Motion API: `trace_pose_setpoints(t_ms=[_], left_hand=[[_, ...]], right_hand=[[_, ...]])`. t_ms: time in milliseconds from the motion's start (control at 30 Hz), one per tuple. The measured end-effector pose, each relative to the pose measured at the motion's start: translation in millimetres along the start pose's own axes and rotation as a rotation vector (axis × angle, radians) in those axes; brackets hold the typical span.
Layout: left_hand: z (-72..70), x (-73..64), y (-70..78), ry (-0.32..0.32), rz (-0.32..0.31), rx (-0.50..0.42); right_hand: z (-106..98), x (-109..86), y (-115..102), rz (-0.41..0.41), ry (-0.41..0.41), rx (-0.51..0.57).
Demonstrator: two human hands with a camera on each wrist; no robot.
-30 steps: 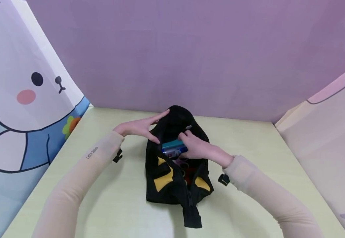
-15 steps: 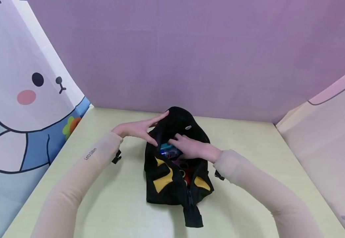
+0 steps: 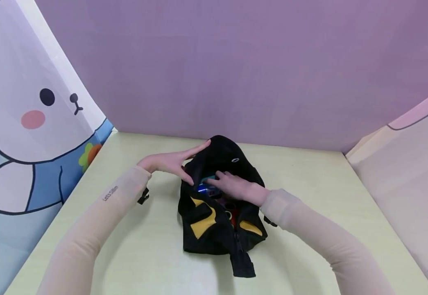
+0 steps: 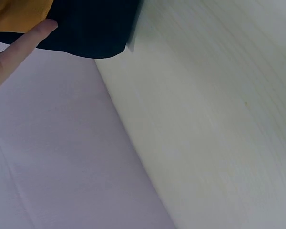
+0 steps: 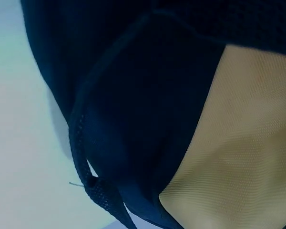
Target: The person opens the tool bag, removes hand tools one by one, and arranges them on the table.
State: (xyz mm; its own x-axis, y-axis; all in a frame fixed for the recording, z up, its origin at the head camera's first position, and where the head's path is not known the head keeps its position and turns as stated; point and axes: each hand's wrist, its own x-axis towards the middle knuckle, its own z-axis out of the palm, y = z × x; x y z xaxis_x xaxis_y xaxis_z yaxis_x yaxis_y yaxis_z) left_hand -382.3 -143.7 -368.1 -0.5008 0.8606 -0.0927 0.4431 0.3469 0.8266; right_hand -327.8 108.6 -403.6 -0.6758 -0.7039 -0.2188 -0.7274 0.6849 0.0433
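In the head view a black zip bag [image 3: 202, 239] with yellow patches stands on the table, its mouth unzipped. My left hand [image 3: 166, 162] is at the bag's left rim, thumb and index finger spread and straight against the fabric. In the left wrist view, one straight finger [image 4: 26, 43] touches the bag's outside. My right hand [image 3: 236, 186] reaches into the mouth, its fingers extended over a shiny blue-and-teal package [image 3: 207, 189]; its thumb is hidden. Nearer the front of the bag lies a small ring-shaped item [image 3: 229, 215] beside something red [image 3: 234, 221].
The zip's end tab [image 3: 243, 265] hangs over the front onto the pale table [image 3: 143, 254]. A purple backdrop [image 3: 236, 73] rises behind, with printed cloth panels on both sides. The right wrist view shows only the bag's side and a dark strap [image 5: 78, 138].
My right hand has moved left and deeper into the bag, and the package has sunk lower with it. Its fingers have straightened from their earlier curl. The left hand stays at the rim.
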Motion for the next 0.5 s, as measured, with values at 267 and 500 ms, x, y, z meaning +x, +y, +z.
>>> trace_pose_setpoints(t_ms=[267,500], left_hand=[[0.3,1.0,-0.8,0.023,-0.003,0.021],[-0.9,1.0,-2.8,0.039,-0.009,0.038]], right_hand=[[2.4,2.0,-1.6,0.051,-0.015,-0.02],[0.0,2.3,-5.4,0.083,-0.025,-0.008]])
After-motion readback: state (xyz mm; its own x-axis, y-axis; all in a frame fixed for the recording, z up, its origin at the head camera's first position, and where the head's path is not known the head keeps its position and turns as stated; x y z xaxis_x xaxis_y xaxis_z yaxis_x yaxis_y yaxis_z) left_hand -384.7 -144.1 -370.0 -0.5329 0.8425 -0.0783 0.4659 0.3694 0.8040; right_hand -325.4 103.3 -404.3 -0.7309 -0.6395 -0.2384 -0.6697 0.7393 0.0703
